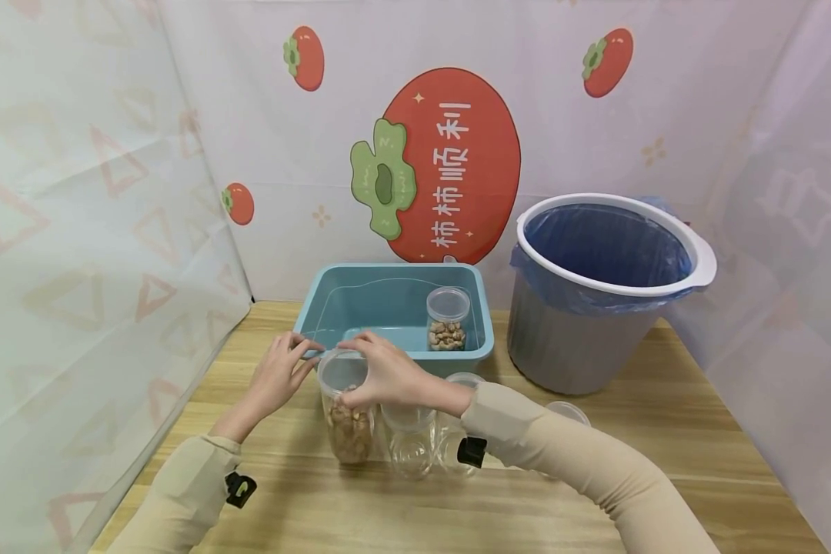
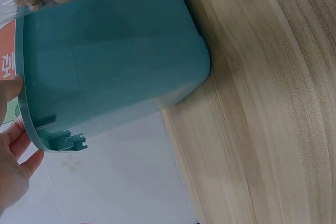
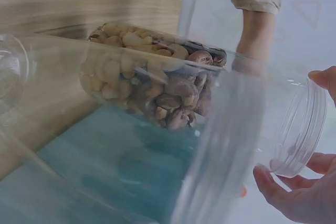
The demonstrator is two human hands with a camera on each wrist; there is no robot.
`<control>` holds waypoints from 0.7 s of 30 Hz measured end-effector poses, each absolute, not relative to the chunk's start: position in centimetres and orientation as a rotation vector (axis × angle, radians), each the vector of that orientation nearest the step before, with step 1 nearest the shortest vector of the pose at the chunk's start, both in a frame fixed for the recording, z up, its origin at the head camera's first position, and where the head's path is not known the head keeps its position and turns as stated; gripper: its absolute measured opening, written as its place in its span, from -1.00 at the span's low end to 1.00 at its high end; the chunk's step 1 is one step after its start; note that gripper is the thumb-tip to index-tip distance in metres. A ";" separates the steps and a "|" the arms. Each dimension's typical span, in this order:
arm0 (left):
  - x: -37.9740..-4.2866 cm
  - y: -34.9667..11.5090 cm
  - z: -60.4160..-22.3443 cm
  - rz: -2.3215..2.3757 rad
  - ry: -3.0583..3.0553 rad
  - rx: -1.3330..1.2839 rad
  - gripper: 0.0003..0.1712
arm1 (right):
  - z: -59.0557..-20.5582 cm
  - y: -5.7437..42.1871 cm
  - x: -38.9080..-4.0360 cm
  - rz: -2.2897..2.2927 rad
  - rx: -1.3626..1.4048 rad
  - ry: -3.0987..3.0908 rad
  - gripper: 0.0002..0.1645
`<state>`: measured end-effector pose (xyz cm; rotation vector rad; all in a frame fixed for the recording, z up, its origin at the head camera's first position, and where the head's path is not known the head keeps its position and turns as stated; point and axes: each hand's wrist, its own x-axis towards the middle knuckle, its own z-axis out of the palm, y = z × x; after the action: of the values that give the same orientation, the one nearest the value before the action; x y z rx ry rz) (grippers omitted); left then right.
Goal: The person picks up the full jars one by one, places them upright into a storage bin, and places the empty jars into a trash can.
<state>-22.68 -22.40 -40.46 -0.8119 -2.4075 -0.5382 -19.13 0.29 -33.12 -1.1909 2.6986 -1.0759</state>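
A clear jar (image 1: 350,435) partly filled with shelled nuts (image 3: 157,72) stands upright in front of the tub; whether its base touches the table is unclear. My right hand (image 1: 388,375) grips the jar's top from the side, thumb and fingers round the clear lid (image 3: 303,129). Just left of that lid is my left hand (image 1: 279,375), its fingers extended and spread at the front left rim of the blue tub (image 2: 105,61). In the left wrist view a gap shows between thumb and fingers. Whether the fingertips also touch the lid is unclear.
Inside the tub stands another lidded nut jar (image 1: 448,323). Clear jars stand close to the right of the held one, the nearest (image 1: 411,450) beside it; another (image 1: 569,413) is under my right forearm. A lined grey bin (image 1: 561,338) occupies the back right of the wooden table (image 1: 305,508).
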 end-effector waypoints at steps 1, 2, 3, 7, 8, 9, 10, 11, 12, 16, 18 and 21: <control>-22.7 -22.4 -40.4 -0.534 -2.409 -0.812 -0.79 | -32.9 0.4 -19.2 -1.087 -1.177 2.700 -0.18; -22.7 -22.4 -40.4 -0.529 -2.411 -0.812 -0.79 | -32.7 0.5 -19.2 -1.096 -1.166 2.703 -0.18; -22.6 -22.4 -40.4 -0.526 -2.415 -0.809 -0.79 | -32.5 0.6 -19.3 -1.113 -1.155 2.699 -0.18; -22.7 -22.4 -40.5 -0.517 -2.422 -0.796 -0.79 | -31.6 0.9 -19.3 -1.168 -1.123 2.700 -0.18; -22.7 -22.4 -40.6 -0.518 -2.422 -0.792 -0.79 | -31.3 1.0 -19.3 -1.186 -1.120 2.696 -0.19; -22.7 -22.4 -40.6 -0.521 -2.422 -0.788 -0.79 | -31.1 1.1 -19.4 -1.207 -1.117 2.693 -0.19; -22.7 -22.4 -40.6 -0.523 -2.422 -0.786 -0.80 | -30.8 1.2 -19.4 -1.222 -1.109 2.694 -0.20; -22.7 -22.4 -40.6 -0.525 -2.423 -0.786 -0.80 | -30.6 1.3 -19.4 -1.239 -1.103 2.694 -0.21; -22.7 -22.4 -40.6 -0.527 -2.423 -0.787 -0.81 | -30.3 1.4 -19.4 -1.251 -1.099 2.700 -0.21; -22.7 -22.4 -40.5 -0.528 -2.425 -0.796 -0.81 | -29.3 1.7 -19.5 -1.279 -1.081 2.745 -0.22; -22.7 -22.4 -40.5 -0.530 -2.426 -0.799 -0.79 | -28.6 1.9 -19.6 -1.296 -1.080 2.754 -0.23; -22.8 -22.4 -40.6 -0.539 -2.430 -0.797 -0.79 | -27.6 2.3 -19.8 -1.316 -1.067 2.754 -0.23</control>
<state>-22.77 -22.41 -40.57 -0.7965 -2.4304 -0.5391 -19.82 2.34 -27.64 -1.0665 2.7544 -1.3158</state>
